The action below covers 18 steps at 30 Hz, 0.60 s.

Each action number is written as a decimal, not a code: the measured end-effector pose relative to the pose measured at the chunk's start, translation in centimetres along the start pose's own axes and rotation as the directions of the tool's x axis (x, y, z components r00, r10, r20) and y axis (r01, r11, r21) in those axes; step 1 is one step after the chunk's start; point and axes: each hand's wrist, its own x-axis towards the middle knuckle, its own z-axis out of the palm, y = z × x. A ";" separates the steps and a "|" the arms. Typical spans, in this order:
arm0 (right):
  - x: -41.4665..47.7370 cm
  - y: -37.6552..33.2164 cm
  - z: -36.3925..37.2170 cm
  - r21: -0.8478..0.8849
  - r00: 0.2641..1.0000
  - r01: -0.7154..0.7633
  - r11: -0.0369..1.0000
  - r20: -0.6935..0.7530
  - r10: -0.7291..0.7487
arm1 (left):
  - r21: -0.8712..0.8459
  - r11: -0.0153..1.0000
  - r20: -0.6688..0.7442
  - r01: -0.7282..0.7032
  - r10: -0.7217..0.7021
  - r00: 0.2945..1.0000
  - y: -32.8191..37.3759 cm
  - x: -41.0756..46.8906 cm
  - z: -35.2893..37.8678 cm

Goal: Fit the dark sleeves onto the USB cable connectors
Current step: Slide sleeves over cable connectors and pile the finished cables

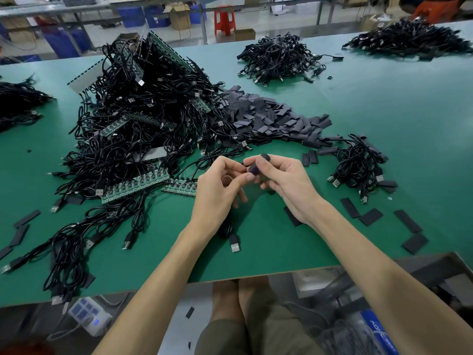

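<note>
Near centre: right hand (284,180) pinches sleeve (258,163); left hand (220,183) pinches cable (202,161), feeding it in. Right bundle (358,165) looks sleeved. Heap (143,119) far left and sleeve pile (268,116) remain, so it's early.

One view only, worn on the head, facing forward and steeply down over the table (371,129). It's close in: left hand (220,187) and right hand (285,181) meet dead centre, knees (239,299) show under the near edge, and the wide lens reaches the far floor (276,20).
</note>
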 end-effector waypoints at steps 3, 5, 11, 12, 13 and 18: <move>0.2 -0.1 -0.1 0.075 0.996 0.032 0.997 -0.084 -0.026 | 0.083 0.996 0.047 -0.030 0.027 0.999 0.1 0.0 0.2; 0.3 -0.4 -0.4 0.178 0.991 0.043 0.983 -0.130 -0.020 | 0.120 0.991 0.080 -0.060 0.050 0.996 0.3 -0.1 0.2; 0.6 -0.8 -1.4 0.432 0.990 0.033 0.901 -0.141 0.031 | 0.100 0.995 0.215 -0.018 -0.004 0.977 0.2 -0.2 0.2; 0.6 -0.8 -1.4 0.431 0.992 0.031 0.902 -0.125 0.025 | 0.094 0.996 0.240 -0.004 -0.018 0.971 0.2 -0.1 0.2; 0.6 -0.7 -1.3 0.424 0.994 0.030 0.905 -0.109 0.018 | 0.078 0.997 0.264 0.012 -0.033 0.964 0.2 -0.1 0.1; 0.5 -0.5 -0.5 0.322 0.997 0.001 0.947 -0.068 0.023 | -0.177 0.972 0.297 0.153 -0.095 0.950 0.8 0.0 -0.1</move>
